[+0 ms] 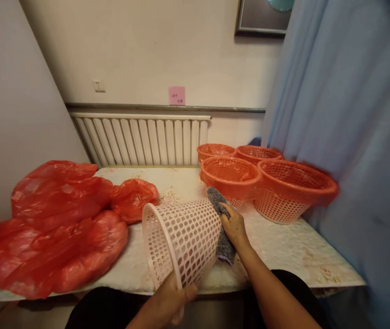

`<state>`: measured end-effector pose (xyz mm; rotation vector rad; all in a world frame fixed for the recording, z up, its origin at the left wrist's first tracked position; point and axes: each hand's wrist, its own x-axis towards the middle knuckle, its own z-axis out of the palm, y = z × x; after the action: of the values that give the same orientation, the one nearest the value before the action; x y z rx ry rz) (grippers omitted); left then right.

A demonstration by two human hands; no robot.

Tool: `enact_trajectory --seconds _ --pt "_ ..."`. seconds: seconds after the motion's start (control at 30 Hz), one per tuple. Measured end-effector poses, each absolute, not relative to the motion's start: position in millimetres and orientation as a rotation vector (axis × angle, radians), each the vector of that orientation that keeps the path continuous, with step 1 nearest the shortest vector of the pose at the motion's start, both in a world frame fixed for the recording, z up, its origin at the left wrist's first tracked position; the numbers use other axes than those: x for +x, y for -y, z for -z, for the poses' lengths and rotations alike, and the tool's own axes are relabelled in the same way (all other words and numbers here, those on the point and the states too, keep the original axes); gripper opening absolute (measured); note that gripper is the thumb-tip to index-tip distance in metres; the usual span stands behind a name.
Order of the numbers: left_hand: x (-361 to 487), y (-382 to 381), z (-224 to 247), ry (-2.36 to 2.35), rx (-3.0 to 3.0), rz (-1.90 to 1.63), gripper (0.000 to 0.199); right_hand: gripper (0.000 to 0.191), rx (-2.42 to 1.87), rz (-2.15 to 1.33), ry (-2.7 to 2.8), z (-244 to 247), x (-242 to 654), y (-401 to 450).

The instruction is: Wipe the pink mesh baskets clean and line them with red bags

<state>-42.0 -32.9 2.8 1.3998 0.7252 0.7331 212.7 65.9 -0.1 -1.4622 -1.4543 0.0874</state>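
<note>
A pale pink plastic wastebasket (195, 233) with a perforated wall lies tilted on its side above the table's front edge, its mouth turned to the left. My left hand (172, 297) grips its rim from below, fingers closed round the edge. At the basket's base, my right hand (234, 226) is closed on a dark grey cloth (226, 249) and presses it against the bottom. Part of the cloth hangs down below the hand. The fingers of the right hand are partly hidden by the cloth.
Several similar baskets lined with red bags, such as the front one (231, 173), stand at the right by a blue curtain (352, 137). Filled red plastic bags (61, 219) lie at the left on the patterned tabletop (318, 260). A radiator (143, 139) stands behind.
</note>
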Motion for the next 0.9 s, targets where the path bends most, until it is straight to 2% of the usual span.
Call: enact_trajectory --seconds 0.1,0.27,0.43,0.67,0.9 --pt "-32.4 25.3 -27.1 -0.641 1.115 -0.937 0.073 0.049 -1.449 -0.057 1.471 0.0 207.4 -62.8" --pt "-24.8 20.3 -46.3 -0.607 0.932 -0.985 0.072 0.050 -1.457 -0.044 1.502 -1.6 205.0 -59.9" --pt "-26.9 21.2 -44.3 -0.563 0.923 -0.947 0.070 0.053 -1.337 -0.034 1.682 -11.6 176.4 -34.4" --pt "-30.9 18.1 -29.8 -0.552 0.947 -0.956 0.068 0.057 -0.900 -0.048 2.092 -43.9 115.5 27.3" --pt "-35.3 18.0 -27.9 -0.617 1.095 -0.921 0.071 0.058 -1.124 -0.110 1.847 -26.6 154.6 -20.7"
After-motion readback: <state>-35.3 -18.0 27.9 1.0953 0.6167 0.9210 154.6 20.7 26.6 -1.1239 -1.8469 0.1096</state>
